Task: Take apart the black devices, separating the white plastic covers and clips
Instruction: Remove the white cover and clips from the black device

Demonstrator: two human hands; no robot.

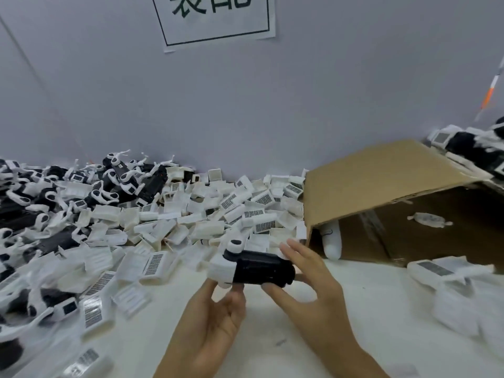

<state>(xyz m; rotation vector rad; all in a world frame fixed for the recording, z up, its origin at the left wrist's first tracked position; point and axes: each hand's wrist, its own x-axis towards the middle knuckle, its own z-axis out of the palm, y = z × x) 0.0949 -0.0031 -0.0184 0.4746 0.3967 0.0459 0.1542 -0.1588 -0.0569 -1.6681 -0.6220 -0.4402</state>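
Just above the white surface (pixel 313 336), the left hand (pixel 210 320) pinches the white cover (pixel 221 270) end of a black device (pixel 261 267), while the right hand (pixel 308 279) curls its fingers round the device's black end. Behind it a cardboard box (pixel 381 175) lies on its side, holding a white part (pixel 332 238) and a small wrapped packet (pixel 429 220); to the left lies a pile of white covers (pixel 191 214)
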